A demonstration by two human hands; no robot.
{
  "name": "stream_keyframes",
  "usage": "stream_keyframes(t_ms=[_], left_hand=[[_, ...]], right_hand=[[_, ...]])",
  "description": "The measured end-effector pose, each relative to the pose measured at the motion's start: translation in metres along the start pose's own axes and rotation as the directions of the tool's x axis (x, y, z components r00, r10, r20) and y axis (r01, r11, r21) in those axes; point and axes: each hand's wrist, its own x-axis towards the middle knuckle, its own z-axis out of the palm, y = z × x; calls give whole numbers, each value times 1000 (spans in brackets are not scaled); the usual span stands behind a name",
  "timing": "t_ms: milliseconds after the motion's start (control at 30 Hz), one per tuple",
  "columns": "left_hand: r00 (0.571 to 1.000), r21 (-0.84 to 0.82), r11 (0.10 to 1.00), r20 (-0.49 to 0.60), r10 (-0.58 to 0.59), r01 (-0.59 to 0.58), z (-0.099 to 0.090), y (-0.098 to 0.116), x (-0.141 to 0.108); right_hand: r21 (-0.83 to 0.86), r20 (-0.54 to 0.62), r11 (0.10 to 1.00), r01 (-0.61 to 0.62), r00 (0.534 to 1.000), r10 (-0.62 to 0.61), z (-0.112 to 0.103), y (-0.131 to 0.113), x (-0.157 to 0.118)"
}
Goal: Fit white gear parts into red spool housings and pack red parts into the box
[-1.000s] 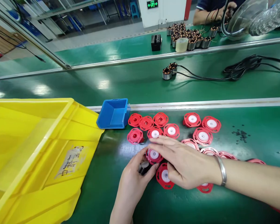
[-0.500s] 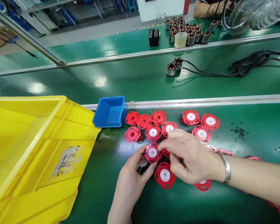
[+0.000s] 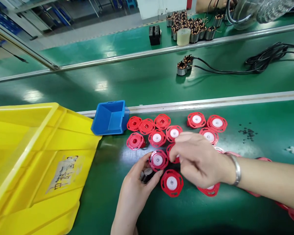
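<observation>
My left hand (image 3: 137, 186) grips a red flanged motor part (image 3: 152, 160) with a white gear on its face, thumb and fingers on either side of its rim. A dark cylindrical body shows beneath the flange, inside the hand. My right hand (image 3: 198, 160) is closed with its fingers curled, just right of that part. Whatever its fingertips hold is hidden. Below the right hand's fingertips another red flanged part (image 3: 171, 150) is partly covered. Close by stand a red part with a white gear (image 3: 171, 183) and a red part without one (image 3: 135, 141).
A blue bin (image 3: 110, 119) and a large yellow crate (image 3: 71, 137) stand to the left. Small black pieces (image 3: 248, 133) and white pieces (image 3: 293, 149) lie at right. Beyond the rail are copper-wound stators (image 3: 182, 69) with a black cable (image 3: 259, 63). A person's arm (image 3: 205, 6) shows at the back.
My right hand has shifted slightly right, away from the part in my left hand. The left hand keeps its grip. The whole view has shifted a little.
</observation>
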Motion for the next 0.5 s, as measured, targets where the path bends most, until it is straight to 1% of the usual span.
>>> stream_keyframes(t_ms=[33,100,200,267,367,500], left_hand=[[1000,6,1000,1,-1,1,0,0,0],[1000,12,1000,12,-13,13,1,1,-1],[997,-2,997,27,-73,73,-1,-1,-1],[995,-31,995,11,-97,97,-6,-3,-2],[993,-121,989,-62,-96,88,-18,-2,-7],[976,-279,957,-176,-126,73,-36,13,-22]], right_hand=[[-1,-39,1000,-31,999,31,-6,1,1],[-28,-57,993,-110,992,109,-17,4,1],[-68,19,980,-189,981,191,-26,6,1],[-80,79,977,-197,976,203,-28,6,0],[-83,112,973,-213,969,222,-32,4,-1],[-75,134,967,-244,958,252,-39,0,1]])
